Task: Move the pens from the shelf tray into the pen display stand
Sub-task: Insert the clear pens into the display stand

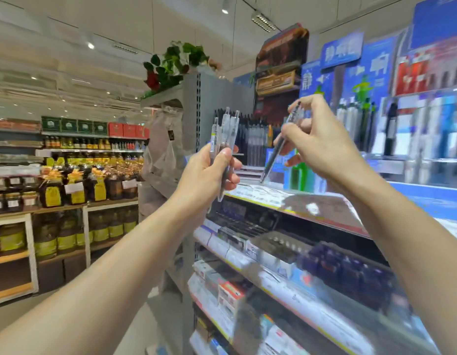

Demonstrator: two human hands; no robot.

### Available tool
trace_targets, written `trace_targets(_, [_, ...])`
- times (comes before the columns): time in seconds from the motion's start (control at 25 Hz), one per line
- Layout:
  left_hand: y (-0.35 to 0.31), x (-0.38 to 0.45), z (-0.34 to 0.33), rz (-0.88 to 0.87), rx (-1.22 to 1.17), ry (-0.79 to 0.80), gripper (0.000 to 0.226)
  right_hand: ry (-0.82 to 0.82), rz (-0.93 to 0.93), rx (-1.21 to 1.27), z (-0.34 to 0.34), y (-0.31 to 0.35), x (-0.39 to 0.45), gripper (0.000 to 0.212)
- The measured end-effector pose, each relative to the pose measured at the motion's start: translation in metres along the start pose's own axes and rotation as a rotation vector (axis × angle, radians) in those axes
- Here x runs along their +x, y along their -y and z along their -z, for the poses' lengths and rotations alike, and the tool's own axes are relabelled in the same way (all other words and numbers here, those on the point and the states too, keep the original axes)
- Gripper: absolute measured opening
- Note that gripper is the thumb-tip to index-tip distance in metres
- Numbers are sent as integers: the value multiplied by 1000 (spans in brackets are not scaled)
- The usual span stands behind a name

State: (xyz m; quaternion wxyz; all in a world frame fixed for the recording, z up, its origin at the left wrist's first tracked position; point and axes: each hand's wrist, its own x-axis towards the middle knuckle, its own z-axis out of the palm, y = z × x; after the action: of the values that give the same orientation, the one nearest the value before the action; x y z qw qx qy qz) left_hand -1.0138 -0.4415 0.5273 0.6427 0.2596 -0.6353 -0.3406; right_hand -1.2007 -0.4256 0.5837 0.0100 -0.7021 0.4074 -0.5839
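Observation:
My left hand (pixel 209 172) grips a bunch of clear-barrelled pens (pixel 226 134), held upright in front of the shelf end. To its right my right hand (pixel 317 144) pinches a single dark clear pen (pixel 278 147), tilted with its tip down and to the left. Behind both hands stands the pen display stand (pixel 255 139), its rows of upright dark pens partly hidden by my fingers. More pen displays (pixel 401 129) on the right are blurred. I cannot tell which shelf tray the pens came from.
Below my hands, the shelf edge (pixel 286 203) carries price labels, with stationery boxes (pixel 273 249) on the lower shelves. A person in a grey apron (pixel 163 155) stands by the shelf end. Bottles and jars (pixel 76 185) fill the aisle shelves at left.

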Motion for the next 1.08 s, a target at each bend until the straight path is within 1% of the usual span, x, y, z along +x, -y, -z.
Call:
trace_targets(0.16, [44, 71, 18, -18, -99, 44, 17, -18, 19, -83, -45, -25, 43, 22])
trace_targets(0.24, [68, 105, 26, -10, -170, 89, 16, -38, 35, -207, -61, -34, 61, 21])
trace_targets(0.36, [104, 155, 38, -35, -252, 191, 16, -140, 55, -366, -81, -44, 81, 22])
trace_targets(0.48, [133, 201, 48, -72, -327, 287, 16, -252, 12, -389, -98, -55, 98, 23])
trace_targets(0.6, [151, 242, 52, -100, -361, 407, 17, -305, -70, -455, -123, -67, 120, 25])
trace_targets(0.76, [168, 268, 48, -148, -431, 521, 18, -332, -141, -540, -144, -86, 145, 34])
trace_targets(0.88, [173, 275, 45, -240, -430, 588, 18, -330, -181, -585, -148, -93, 157, 38])
trace_targets(1.08, [161, 289, 40, -348, -453, 593, 18, -323, -183, -706, -151, -96, 169, 36])
